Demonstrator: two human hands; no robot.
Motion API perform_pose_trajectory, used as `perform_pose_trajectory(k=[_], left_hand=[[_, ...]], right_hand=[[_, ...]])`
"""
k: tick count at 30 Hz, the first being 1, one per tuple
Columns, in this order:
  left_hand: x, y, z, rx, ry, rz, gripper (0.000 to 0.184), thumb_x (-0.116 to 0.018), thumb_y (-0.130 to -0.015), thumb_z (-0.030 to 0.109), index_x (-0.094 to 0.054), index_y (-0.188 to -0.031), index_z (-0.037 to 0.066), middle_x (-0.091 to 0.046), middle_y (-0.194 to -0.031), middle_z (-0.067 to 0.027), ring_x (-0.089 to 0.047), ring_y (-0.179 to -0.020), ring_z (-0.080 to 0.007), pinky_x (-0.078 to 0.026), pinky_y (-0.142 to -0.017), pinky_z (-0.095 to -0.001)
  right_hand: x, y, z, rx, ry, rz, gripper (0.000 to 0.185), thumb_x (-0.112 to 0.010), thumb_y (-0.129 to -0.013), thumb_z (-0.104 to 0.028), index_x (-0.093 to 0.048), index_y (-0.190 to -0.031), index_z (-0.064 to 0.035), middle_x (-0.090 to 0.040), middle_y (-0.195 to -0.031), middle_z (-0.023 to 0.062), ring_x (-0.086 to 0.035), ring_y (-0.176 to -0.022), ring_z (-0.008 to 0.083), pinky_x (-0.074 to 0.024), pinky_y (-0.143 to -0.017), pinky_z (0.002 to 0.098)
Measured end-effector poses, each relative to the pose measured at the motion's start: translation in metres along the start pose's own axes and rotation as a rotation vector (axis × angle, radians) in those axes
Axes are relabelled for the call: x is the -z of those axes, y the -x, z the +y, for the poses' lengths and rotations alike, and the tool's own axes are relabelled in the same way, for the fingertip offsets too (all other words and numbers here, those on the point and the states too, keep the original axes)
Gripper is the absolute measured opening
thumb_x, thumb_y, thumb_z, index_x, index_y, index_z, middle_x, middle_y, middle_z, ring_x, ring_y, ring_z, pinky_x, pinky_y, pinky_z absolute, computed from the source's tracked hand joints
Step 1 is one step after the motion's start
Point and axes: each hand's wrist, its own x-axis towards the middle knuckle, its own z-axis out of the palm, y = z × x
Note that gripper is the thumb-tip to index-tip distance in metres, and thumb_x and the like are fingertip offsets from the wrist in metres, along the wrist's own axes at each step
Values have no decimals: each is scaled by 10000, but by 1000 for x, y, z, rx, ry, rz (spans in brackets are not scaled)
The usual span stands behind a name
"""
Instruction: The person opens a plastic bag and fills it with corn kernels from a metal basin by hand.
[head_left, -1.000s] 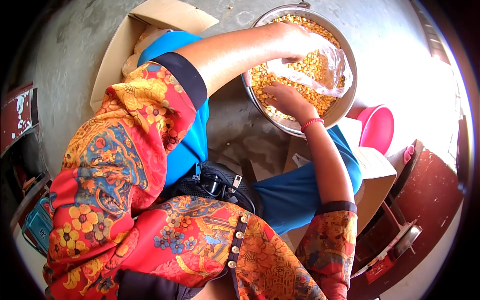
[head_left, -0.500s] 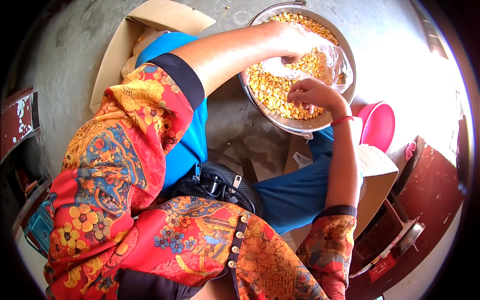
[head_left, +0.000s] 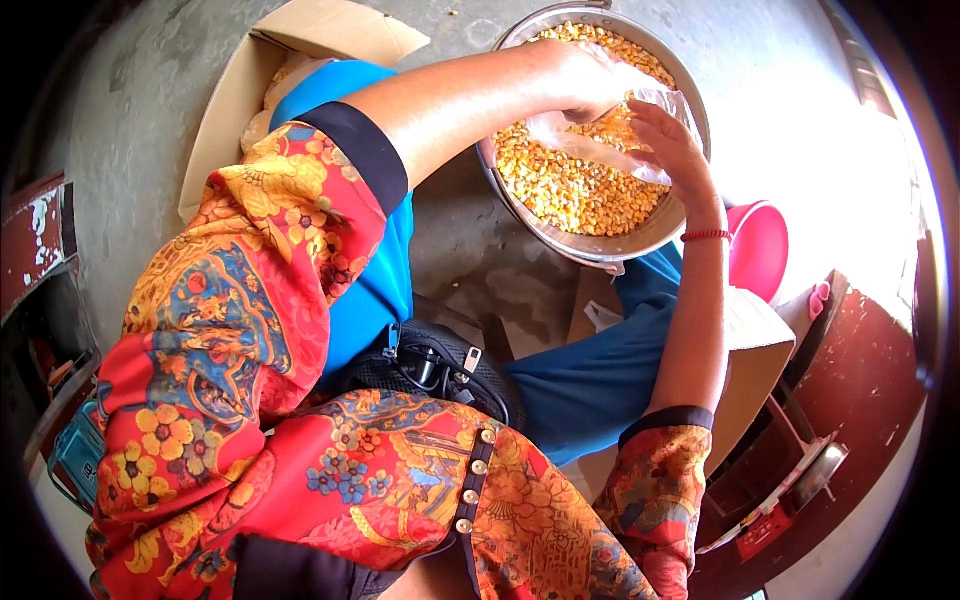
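From my remote station, I locate the metal bucket (head_left: 600,248) on the floor (head_left: 130,170) ahead of the wearer's knees, holding a broad bed of yellow corn kernels (head_left: 565,195). The translucent plastic bag (head_left: 595,152) lies over the kernels, inside the bucket's rim, toward its far right portion. I read the left hand (head_left: 590,85) as grasping the bag's edge, with the forearm crossing the near left rim (glare washes out the outer fingers). I read the right hand (head_left: 672,150) as unclenched: its fingers extend toward the left hand, with the thumb set apart from them. It overlaps the bag in my view; I cannot tell whether the fingertips press on the film. A red bracelet (head_left: 706,235) encircles the right wrist. A pink basin (head_left: 757,255) stands just beside that wrist in view, near a cardboard box (head_left: 760,360). A second carton (head_left: 225,125) sits open at the left knee. I register a black pouch (head_left: 430,370) at the wearer's lap, between the blue trouser legs (head_left: 590,370).
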Motion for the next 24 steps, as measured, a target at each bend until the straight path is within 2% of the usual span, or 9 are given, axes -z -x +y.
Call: perform_pose_trajectory(k=[5,7,10,12,13,14,16,21,24], left_hand=[[-2,-2,-5,-40,22,-8,343,-599,-639,17,-655,-972,80,-652,-905,-129,-626,-831,-261,-494,-706,-368],[-1,-1,-5,-70,59,15,296,-612,-626,34,-660,-918,31,-648,-907,-159,-624,-828,-274,-497,-713,-378],[1,-1,-2,-76,21,-8,297,-622,-628,37,-661,-923,31,-649,-911,-153,-624,-832,-272,-497,-709,-382],[-3,-5,-4,-59,35,-5,297,-626,-630,43,-661,-925,34,-650,-913,-147,-625,-829,-271,-497,-702,-384],[-3,-4,-4,-58,35,-5,297,-626,-630,43,-661,-925,34,-650,-913,-147,-625,-829,-271,-497,-702,-384],[-2,-2,-4,-59,52,10,301,-623,-629,41,-661,-928,37,-651,-909,-147,-625,-824,-271,-497,-696,-387],[-1,0,-4,-57,68,24,305,-620,-628,39,-662,-931,40,-651,-905,-146,-626,-820,-271,-497,-691,-389],[11,12,1,-64,38,12,298,-611,-624,33,-667,-917,48,-653,-887,-146,-628,-805,-273,-497,-684,-392],[13,15,2,-55,57,2,291,-613,-623,33,-669,-909,49,-653,-890,-144,-629,-807,-272,-497,-683,-392]], right_hand=[[3,-2,-6,-1,298,-51,232,-542,-870,-219,-616,-1024,-62,-614,-928,-4,-573,-824,72,-500,-664,242],[-6,14,-38,-224,204,-387,220,-526,-872,-225,-624,-964,-51,-624,-886,2,-585,-761,78,-498,-572,224],[-27,22,-41,-239,244,-649,242,-531,-869,-239,-618,-988,-46,-626,-873,17,-592,-693,90,-502,-509,226],[-46,23,-28,-120,365,-660,242,-535,-855,-231,-619,-1016,-72,-630,-873,51,-616,-686,102,-514,-510,234],[-55,25,-21,-79,503,-550,295,-539,-835,-222,-582,-1103,-105,-630,-944,102,-637,-755,187,-528,-597,309],[-64,20,11,252,696,-421,349,-544,-807,-209,-540,-1143,-112,-610,-1010,159,-613,-874,289,-494,-742,396],[-81,21,33,300,808,-336,359,-548,-788,-210,-521,-1131,-104,-593,-1023,196,-557,-973,344,-430,-839,444],[-101,29,31,211,836,-511,325,-552,-790,-211,-536,-1098,-108,-579,-957,202,-542,-932,376,-416,-835,446],[-100,23,39,291,844,-552,251,-558,-799,-207,-574,-1008,-69,-598,-767,166,-603,-762,329,-483,-698,407]])
